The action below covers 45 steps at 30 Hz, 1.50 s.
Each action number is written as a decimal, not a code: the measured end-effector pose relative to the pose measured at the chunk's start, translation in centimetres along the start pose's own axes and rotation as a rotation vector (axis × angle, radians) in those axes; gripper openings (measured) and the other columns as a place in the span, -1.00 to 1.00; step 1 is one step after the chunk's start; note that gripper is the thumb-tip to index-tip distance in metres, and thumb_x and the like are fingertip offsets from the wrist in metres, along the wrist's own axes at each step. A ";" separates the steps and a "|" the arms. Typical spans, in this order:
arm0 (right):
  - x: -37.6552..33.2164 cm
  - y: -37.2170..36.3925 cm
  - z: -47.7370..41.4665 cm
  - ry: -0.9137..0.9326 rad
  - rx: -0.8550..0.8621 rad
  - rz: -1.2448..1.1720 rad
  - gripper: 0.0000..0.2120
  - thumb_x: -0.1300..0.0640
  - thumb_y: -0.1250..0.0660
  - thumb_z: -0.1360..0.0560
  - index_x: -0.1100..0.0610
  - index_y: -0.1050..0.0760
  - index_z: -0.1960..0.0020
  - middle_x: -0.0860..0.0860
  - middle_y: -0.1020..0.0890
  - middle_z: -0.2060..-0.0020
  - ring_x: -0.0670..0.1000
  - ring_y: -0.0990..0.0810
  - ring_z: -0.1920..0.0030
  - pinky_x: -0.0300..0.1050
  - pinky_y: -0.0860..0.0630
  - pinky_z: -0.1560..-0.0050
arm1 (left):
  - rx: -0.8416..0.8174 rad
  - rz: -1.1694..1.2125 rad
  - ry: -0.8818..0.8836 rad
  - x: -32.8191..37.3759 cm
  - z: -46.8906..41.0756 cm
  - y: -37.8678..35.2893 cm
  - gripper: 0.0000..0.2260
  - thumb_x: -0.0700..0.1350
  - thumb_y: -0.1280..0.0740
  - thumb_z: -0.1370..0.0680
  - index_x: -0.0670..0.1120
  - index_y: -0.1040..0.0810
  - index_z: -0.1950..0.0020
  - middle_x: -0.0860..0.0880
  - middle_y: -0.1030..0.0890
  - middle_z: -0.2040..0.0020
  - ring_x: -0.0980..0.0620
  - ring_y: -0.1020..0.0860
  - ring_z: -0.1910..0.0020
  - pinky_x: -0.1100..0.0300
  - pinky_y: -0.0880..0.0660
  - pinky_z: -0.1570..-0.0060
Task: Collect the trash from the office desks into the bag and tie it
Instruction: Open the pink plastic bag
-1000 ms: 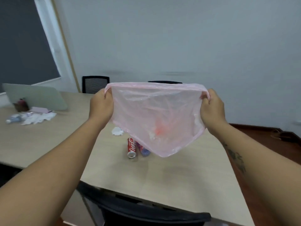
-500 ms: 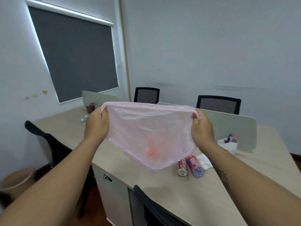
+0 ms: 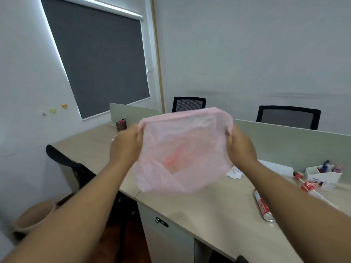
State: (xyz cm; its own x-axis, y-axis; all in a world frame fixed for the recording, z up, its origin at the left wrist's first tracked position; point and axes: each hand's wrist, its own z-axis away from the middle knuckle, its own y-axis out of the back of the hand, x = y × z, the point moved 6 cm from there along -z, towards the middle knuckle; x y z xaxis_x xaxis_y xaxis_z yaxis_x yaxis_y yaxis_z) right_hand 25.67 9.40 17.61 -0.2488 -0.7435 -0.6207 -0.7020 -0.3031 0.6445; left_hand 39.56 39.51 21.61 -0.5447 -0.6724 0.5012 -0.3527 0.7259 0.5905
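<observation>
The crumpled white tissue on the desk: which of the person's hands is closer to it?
Right. The right hand, gripping the pink bag, is just above the crumpled white tissue; the left hand grips the bag's far side.

The bag point(image 3: 182, 152) is up in the air, thin pink see-through plastic, its mouth stretched wide and gripped at both ends by the left hand point(image 3: 126, 147) and the right hand point(image 3: 240, 149), the body sagging down above the desk point(image 3: 209, 209). On the desk to the right, a red can point(image 3: 264, 206) lies on its side near the edge. Another red can point(image 3: 310, 186) lies further right beside a white organiser. A crumpled white tissue point(image 3: 234, 172) sits just past the bag's lower right corner.
</observation>
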 end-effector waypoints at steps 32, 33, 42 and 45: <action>2.7 -18.4 -17.7 -0.225 0.235 -0.109 -0.91 0.20 -0.10 -0.55 0.05 -0.34 0.07 0.08 -0.53 0.24 0.20 -0.49 0.23 -0.01 -0.38 0.28 | -0.296 -0.010 0.154 -14.4 -21.8 -22.9 -0.84 -0.22 -0.15 -0.57 -0.16 -0.52 0.10 -0.22 -0.62 0.05 -0.23 -0.57 0.10 0.00 -0.52 0.10; 2.6 -18.2 -17.9 -0.222 0.264 -0.097 -0.91 0.20 -0.10 -0.55 0.04 -0.34 0.07 0.06 -0.52 0.25 0.19 -0.48 0.24 -0.03 -0.35 0.29 | -0.280 0.079 0.190 -14.4 -22.7 -23.7 -0.83 -0.22 -0.12 -0.57 -0.15 -0.51 0.05 -0.20 -0.62 0.05 -0.22 -0.58 0.09 -0.01 -0.53 0.09; 4.2 -20.1 -17.4 -0.227 0.210 0.268 -0.76 0.09 -0.26 -0.52 0.00 -0.34 -0.17 -0.01 -0.51 0.26 0.14 -0.47 0.26 -0.07 -0.32 0.30 | -0.426 0.408 -0.030 -10.8 -25.3 -29.9 -0.65 0.10 -0.26 -0.62 -0.07 -0.44 -0.31 0.01 -0.53 -0.04 -0.04 -0.49 0.02 0.13 -0.37 0.09; 5.8 -22.0 -15.9 -0.266 0.120 0.311 -0.89 0.11 -0.15 -0.55 0.00 -0.37 -0.07 -0.04 -0.54 0.27 0.14 -0.51 0.24 -0.07 -0.32 0.33 | -0.510 0.420 -0.150 -11.7 -24.3 -32.4 -0.58 0.25 -0.22 -0.58 0.01 -0.48 -0.29 0.02 -0.61 0.01 -0.03 -0.55 0.06 0.09 -0.46 0.12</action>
State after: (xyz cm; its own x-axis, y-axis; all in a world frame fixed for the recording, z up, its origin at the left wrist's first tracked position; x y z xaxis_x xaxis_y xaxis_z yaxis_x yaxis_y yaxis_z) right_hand 50.32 2.31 6.95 -0.6136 -0.6044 -0.5082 -0.6347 -0.0054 0.7727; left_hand 75.82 20.32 12.01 -0.6699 -0.2944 0.6816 0.2950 0.7368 0.6083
